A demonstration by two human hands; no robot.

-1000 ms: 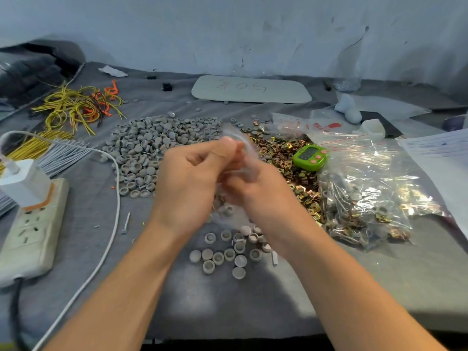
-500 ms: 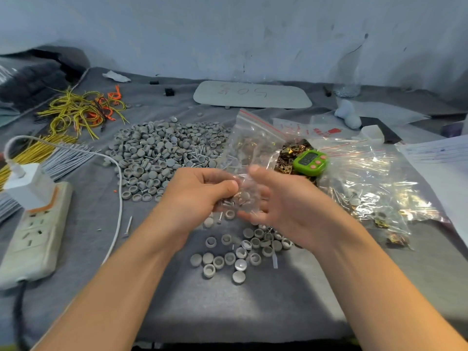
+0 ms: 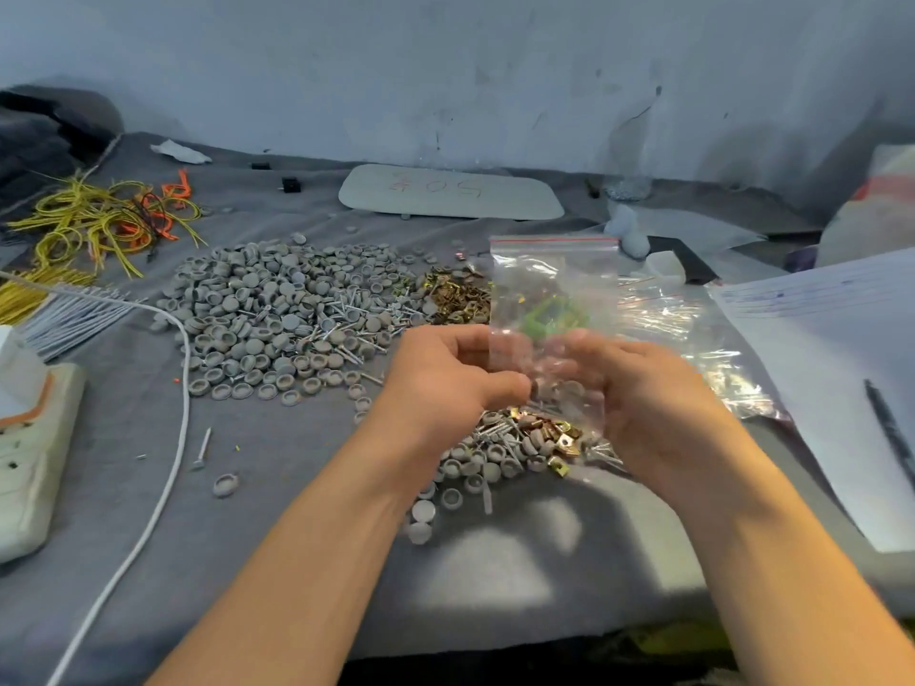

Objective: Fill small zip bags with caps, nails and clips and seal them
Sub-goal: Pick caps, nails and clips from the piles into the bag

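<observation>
The left hand (image 3: pixel 445 383) and the right hand (image 3: pixel 643 393) grip the lower part of a clear zip bag (image 3: pixel 554 284). They hold it upright just right of the big pile of grey caps (image 3: pixel 277 309), with its red strip at the top. What the bag holds is blurred. Brass clips (image 3: pixel 460 294) lie touching the pile's right edge. Nearer than the pile, under the hands, a small heap (image 3: pixel 520 443) of caps, nails and clips rests on the grey worktop (image 3: pixel 277 537). Left of the pile are a white cable (image 3: pixel 168 462) and a power strip (image 3: pixel 29 462). Beyond it lies a white board (image 3: pixel 450 193).

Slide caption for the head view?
Left hand and right hand hold a zip bag upright above a pile of caps, nails and clips.
</observation>
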